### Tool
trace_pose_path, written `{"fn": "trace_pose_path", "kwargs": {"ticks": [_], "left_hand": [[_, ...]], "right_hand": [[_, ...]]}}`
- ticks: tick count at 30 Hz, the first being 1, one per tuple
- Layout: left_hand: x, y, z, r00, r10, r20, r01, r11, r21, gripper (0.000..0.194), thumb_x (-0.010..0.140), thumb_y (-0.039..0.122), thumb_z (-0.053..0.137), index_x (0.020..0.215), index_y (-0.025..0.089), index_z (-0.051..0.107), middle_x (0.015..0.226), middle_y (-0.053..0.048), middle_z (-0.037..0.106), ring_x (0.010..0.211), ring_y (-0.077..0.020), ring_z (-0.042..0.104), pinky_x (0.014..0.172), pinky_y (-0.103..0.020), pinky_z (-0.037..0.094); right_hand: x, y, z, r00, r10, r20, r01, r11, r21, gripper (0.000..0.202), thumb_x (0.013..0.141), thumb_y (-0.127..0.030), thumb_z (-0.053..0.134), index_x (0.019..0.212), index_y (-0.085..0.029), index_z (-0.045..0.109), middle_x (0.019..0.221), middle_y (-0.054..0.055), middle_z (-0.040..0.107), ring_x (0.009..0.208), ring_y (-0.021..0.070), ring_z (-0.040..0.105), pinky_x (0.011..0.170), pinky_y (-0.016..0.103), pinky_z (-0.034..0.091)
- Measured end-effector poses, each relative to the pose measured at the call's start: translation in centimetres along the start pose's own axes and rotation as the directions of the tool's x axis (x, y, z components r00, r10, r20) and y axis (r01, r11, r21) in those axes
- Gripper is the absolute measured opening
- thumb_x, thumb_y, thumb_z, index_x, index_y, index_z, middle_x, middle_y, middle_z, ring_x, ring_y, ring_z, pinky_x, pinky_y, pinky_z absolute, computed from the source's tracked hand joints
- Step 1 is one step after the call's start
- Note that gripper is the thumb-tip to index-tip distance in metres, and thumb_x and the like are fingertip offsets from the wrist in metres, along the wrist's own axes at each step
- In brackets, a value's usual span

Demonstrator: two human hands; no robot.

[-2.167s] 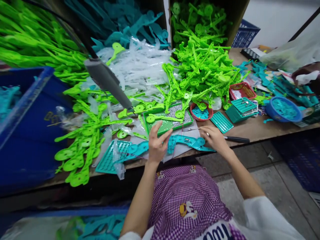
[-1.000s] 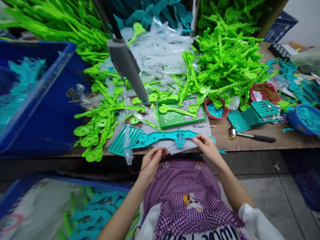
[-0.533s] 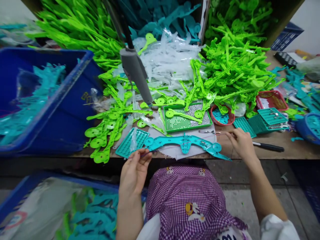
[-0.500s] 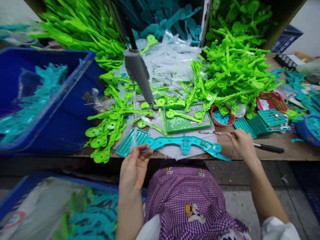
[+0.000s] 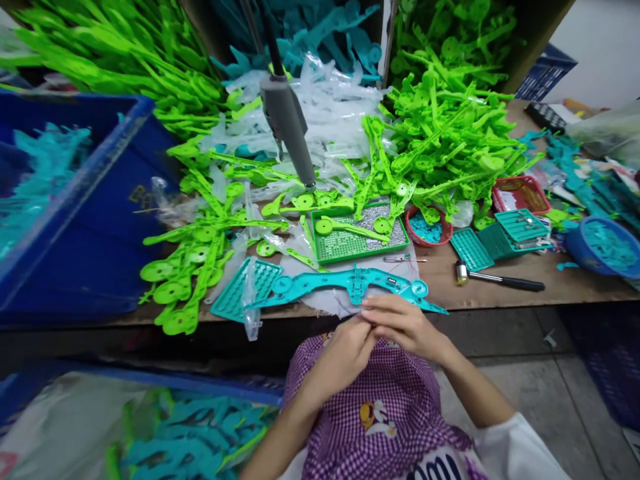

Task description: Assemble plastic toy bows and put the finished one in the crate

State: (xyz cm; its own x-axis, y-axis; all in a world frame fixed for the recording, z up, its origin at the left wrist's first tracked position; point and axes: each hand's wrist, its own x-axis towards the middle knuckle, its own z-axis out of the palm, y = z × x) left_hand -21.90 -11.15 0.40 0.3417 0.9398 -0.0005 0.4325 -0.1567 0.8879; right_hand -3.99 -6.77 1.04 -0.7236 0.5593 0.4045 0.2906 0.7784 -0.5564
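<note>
A turquoise bow-shaped plastic part (image 5: pixel 320 283) lies along the front edge of the bench, its small round discs and middle bracket facing up. Just below that bracket, my left hand (image 5: pixel 347 353) and my right hand (image 5: pixel 403 327) meet over my lap. The fingers of both are closed together, the right ones lying over the left fingertips. Whatever they pinch is hidden. Behind the part, a thin metal tool (image 5: pixel 405 259) rests on white paper, with fine reddish thread near it.
A grey power screwdriver (image 5: pixel 287 127) hangs over the bench. Behind the part stands a green tray (image 5: pixel 325 253) of small metal pieces. A hammer (image 5: pixel 500 279) lies to the right. Lime-green parts (image 5: pixel 450 127) pile up behind, and a blue bin (image 5: pixel 115 200) stands left.
My left hand has left the part's left end and moved right. My right hand has come left from the thread to meet it. The view has shifted, and the part stays on the bench.
</note>
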Motion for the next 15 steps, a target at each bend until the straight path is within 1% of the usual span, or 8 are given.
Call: {"fn": "trace_pose_path", "kwargs": {"ticks": [3,5,7,9,10,11,13,15], "left_hand": [[-1.2,-0.2,0.6,0.99,0.004,0.141,0.008,0.996,-0.087,0.024,0.096,0.024,0.045,0.085,0.019,0.067,0.089,-0.006,0.072,0.084,-0.0193,0.066,0.081,-0.031,0.052],[-1.3,-0.1,0.9,0.981,0.042,0.191,-0.003,0.979,-0.202,0.021,0.095,0.026,0.051,0.101,0.019,0.069,0.1,-0.007,0.073,0.094,-0.0201,0.066,0.088,-0.032,0.052],[-0.9,0.1,1.5,0.983,0.066,0.172,-0.013,0.956,-0.295,0.028,0.094,0.03,0.057,0.118,0.021,0.068,0.109,-0.007,0.072,0.102,-0.0205,0.066,0.094,-0.033,0.051],[-0.4,0.2,2.5,0.992,0.07,0.108,-0.029,0.939,-0.343,0.031,0.096,0.03,0.056,0.123,0.022,0.067,0.111,-0.007,0.071,0.106,-0.0203,0.065,0.097,-0.034,0.051],[-0.1,0.2,3.1,0.995,0.073,0.064,-0.046,0.933,-0.356,0.03,0.096,0.03,0.056,0.122,0.023,0.068,0.112,-0.008,0.07,0.109,-0.0204,0.065,0.099,-0.035,0.05],[0.0,0.0,3.7,0.997,0.078,0.018,-0.066,0.927,-0.368,0.03,0.096,0.029,0.056,0.122,0.024,0.069,0.116,-0.008,0.069,0.111,-0.0203,0.064,0.101,-0.036,0.05],[0.1,-0.6,4.8,0.994,0.074,-0.076,-0.099,0.912,-0.398,0.031,0.094,0.03,0.059,0.124,0.027,0.068,0.129,-0.009,0.063,0.109,-0.0197,0.066,0.101,-0.037,0.051],[-0.2,-1.6,5.3,0.985,0.005,-0.175,-0.083,0.894,-0.441,0.035,0.091,0.032,0.063,0.125,0.027,0.067,0.136,-0.01,0.058,0.1,-0.0177,0.068,0.096,-0.037,0.055]], "right_hand": [[-1.1,-0.2,1.6,0.988,0.019,-0.153,-0.002,0.994,0.107,0.032,0.1,-0.028,0.049,0.127,-0.026,0.066,0.126,0.008,0.072,0.125,0.0188,0.062,0.103,0.04,0.052],[-1.6,-0.6,1.4,0.938,0.154,-0.312,-0.088,0.973,0.215,0.027,0.098,-0.027,0.052,0.117,-0.026,0.071,0.119,0.008,0.075,0.119,0.0206,0.067,0.101,0.042,0.054],[-1.3,-1.4,0.3,0.755,0.397,-0.522,-0.177,0.89,0.421,0.021,0.098,-0.031,0.051,0.102,-0.026,0.071,0.11,0.006,0.077,0.108,0.0199,0.071,0.096,0.042,0.056],[-0.3,-2.2,-1.8,0.487,0.613,-0.621,-0.121,0.752,0.648,0.021,0.099,-0.038,0.052,0.09,-0.025,0.065,0.086,0.0,0.076,0.087,0.0152,0.074,0.086,0.036,0.059],[0.3,-2.5,-3.0,0.392,0.676,-0.624,-0.048,0.693,0.72,0.021,0.098,-0.042,0.053,0.087,-0.025,0.061,0.07,-0.005,0.07,0.07,0.0116,0.071,0.078,0.031,0.06],[1.0,-2.7,-4.1,0.341,0.704,-0.623,0.026,0.655,0.755,0.022,0.097,-0.045,0.054,0.086,-0.026,0.058,0.056,-0.01,0.058,0.054,0.0083,0.062,0.067,0.025,0.058],[2.1,-2.5,-6.0,0.324,0.696,-0.641,0.09,0.652,0.753,0.023,0.095,-0.049,0.055,0.089,-0.027,0.055,0.046,-0.014,0.032,0.036,0.0057,0.036,0.047,0.016,0.044],[2.6,-1.5,-6.6,0.379,0.674,-0.634,0.01,0.682,0.731,0.024,0.095,-0.051,0.052,0.092,-0.027,0.055,0.048,-0.014,0.023,0.035,0.0064,0.022,0.038,0.015,0.03]]}}
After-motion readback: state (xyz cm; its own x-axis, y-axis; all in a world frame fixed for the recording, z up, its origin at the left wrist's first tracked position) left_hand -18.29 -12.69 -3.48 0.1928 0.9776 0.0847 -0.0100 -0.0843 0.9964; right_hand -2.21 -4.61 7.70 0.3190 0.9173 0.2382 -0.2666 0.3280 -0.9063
